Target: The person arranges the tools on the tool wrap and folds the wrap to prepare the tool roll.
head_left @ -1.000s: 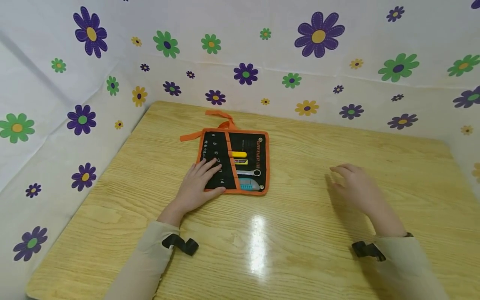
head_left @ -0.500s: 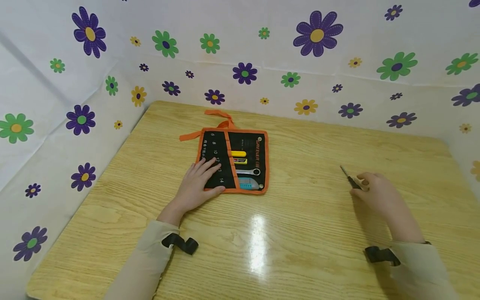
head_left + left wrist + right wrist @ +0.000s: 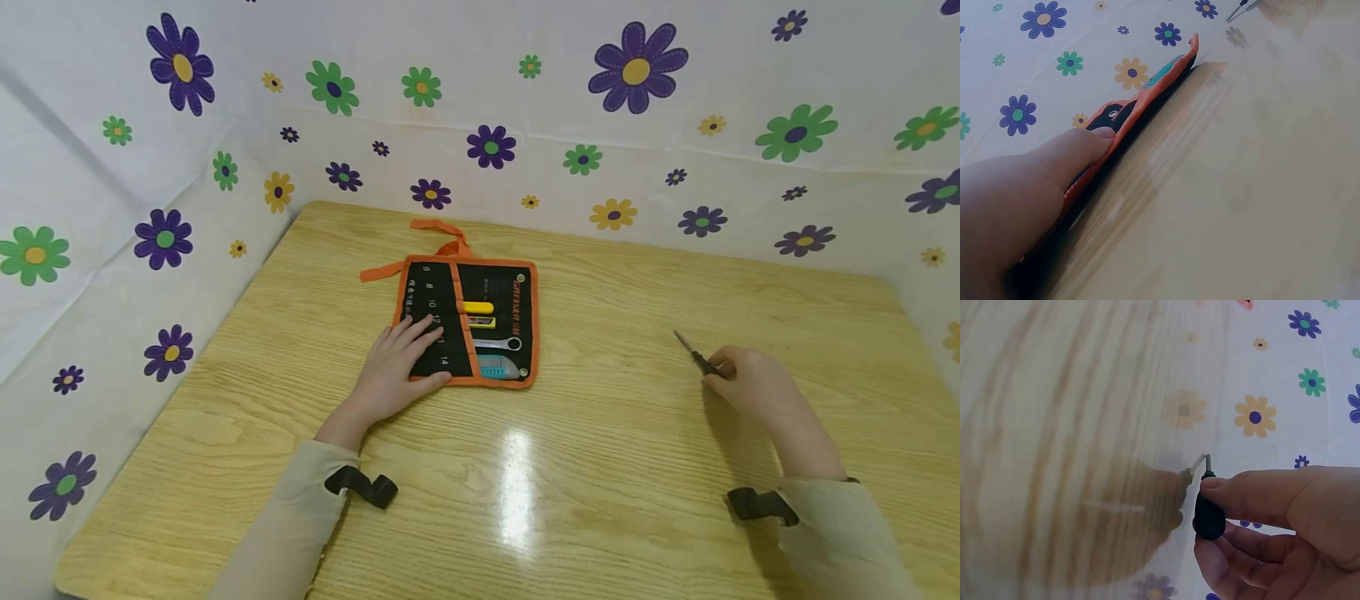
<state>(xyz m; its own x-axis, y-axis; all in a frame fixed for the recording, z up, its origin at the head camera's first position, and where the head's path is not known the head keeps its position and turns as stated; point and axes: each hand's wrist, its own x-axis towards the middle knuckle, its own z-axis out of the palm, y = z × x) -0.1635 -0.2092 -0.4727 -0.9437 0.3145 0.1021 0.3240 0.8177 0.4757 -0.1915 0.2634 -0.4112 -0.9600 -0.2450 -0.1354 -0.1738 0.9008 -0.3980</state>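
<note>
My right hand [image 3: 757, 392] pinches a small screwdriver [image 3: 697, 356] over the right part of the table. Its dark handle [image 3: 1210, 515] lies between thumb and fingers in the right wrist view, and the thin metal shaft [image 3: 1208, 464] sticks out beyond the thumb. My left hand [image 3: 390, 379] rests on the left part of a black tool pouch [image 3: 498, 283] with orange edging, fingers extended. In the left wrist view the thumb [image 3: 1094, 140] lies on the pouch's edge. The pouch's pockets hold a yellow-handled item [image 3: 477, 307], a ring-ended wrench [image 3: 506, 343] and a blue-grey utility knife [image 3: 497, 367].
Orange straps [image 3: 442, 229] trail from the pouch's far side. A yellow label or flat item [image 3: 482, 322] shows between the yellow handle and the wrench. The wooden table [image 3: 592, 467] meets a flower-printed cloth [image 3: 555, 100] at the back and left.
My right hand has moved right and slightly toward me, and the screwdriver, earlier not visible, now shows in its grip. My left hand stays on the pouch.
</note>
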